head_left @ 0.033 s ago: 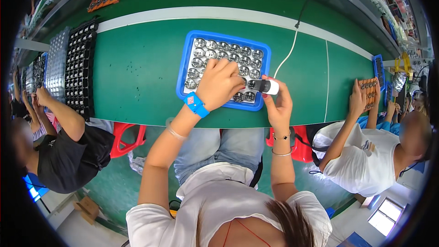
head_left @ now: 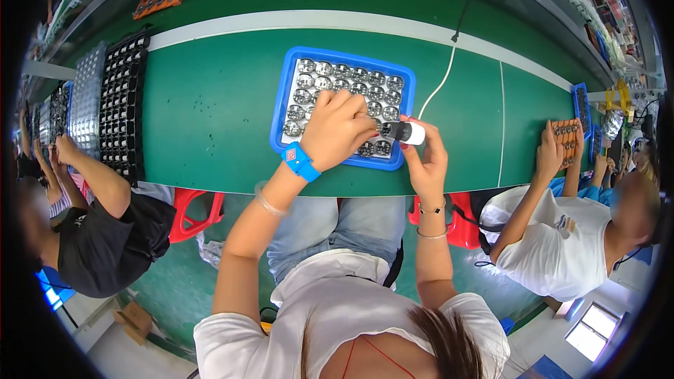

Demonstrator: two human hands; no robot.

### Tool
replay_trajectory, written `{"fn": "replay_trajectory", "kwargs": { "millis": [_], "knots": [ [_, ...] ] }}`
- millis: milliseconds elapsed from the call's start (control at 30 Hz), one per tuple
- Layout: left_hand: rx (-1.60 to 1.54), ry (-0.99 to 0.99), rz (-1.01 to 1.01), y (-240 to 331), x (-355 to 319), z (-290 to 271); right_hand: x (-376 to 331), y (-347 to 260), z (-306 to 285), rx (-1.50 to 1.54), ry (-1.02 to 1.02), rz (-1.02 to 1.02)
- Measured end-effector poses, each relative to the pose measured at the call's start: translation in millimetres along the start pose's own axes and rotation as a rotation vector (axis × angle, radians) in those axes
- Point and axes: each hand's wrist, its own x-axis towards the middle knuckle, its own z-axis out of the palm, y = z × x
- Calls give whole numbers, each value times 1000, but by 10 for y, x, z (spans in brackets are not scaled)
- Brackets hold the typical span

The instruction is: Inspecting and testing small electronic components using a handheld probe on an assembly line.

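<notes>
The person's right hand [head_left: 427, 158] is closed around a white-and-black handheld device [head_left: 415, 133], thumb below and fingers behind, its dark end pointing toward the left hand [head_left: 340, 126]. The left hand is bent with its fingertips close to that dark end; whether they pinch anything cannot be told, since the fingers hide the spot. The two hands are near each other, with the device bridging the gap between them. Beneath the left hand lies a blue tray [head_left: 279, 102] with rows of shiny round parts [head_left: 306, 65], most of them showing beyond its knuckles and some below the device. A white cable [head_left: 441, 84] comes down from beyond the right hand to just beside its fingers. A blue wristband [head_left: 300, 161] circles the left wrist. Farther out to the left of the left hand, black racks [head_left: 123, 109] stand on the green table [head_left: 210, 84]. Well to the right of the right hand, a co-worker in white [head_left: 547, 238] holds an orange board [head_left: 565, 142] in both hands.
</notes>
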Motion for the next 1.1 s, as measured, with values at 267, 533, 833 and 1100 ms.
{"fn": "replay_trajectory", "kwargs": {
  "millis": [267,533,833,1100],
  "knots": [
    [-9,22,10,107,40,-143,10,-25,66,165,59,42],
    [-25,-36,28,-13,39,-31,99,-16,-36,255,141,85],
    [-5,46,9,-70,192,-4,205,88,33,86,58,21],
    [48,33,29,-68,189,-46,199,34,70,203,125,80]
  ]
}}
